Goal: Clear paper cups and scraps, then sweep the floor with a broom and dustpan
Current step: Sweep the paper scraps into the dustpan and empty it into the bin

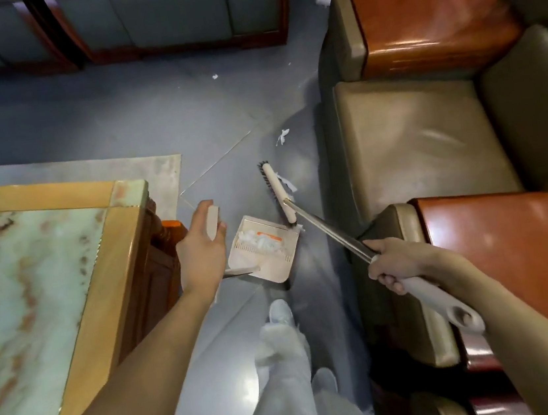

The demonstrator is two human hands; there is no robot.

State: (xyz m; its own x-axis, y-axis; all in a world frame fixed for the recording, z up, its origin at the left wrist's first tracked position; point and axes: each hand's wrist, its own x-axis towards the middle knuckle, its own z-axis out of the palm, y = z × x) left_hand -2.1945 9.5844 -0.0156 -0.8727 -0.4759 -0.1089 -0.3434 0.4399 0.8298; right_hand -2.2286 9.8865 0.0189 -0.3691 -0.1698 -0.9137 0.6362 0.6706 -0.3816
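A cream dustpan (260, 250) is sitting on the grey floor (116, 116) near the picture's centre, holding a small heap of white paper scraps (263, 241) against its toothed comb edge, with an orange strip beside them. Its mouth is facing toward 1 o'clock, where the broom head (277, 191) is lying. The broom head is a pale bar with dark bristles, its long axis running from 11 o'clock to 5 o'clock, the near end touching the dustpan's lip. The broom's metal pole (330, 231) is slanting from the head down toward 4 o'clock, ending in a whitish grip. The right hand (395, 266) is wrapping its fingers tightly around that grip. The left hand (201, 247) is closing its fingers around the dustpan's upright cream handle (213, 222). More white scraps are lying just beside the bristles (287, 182) and farther off at 12 o'clock (282, 136), near the olive armchair (430, 140). A marble-topped table (32, 271) is standing at 9 o'clock.
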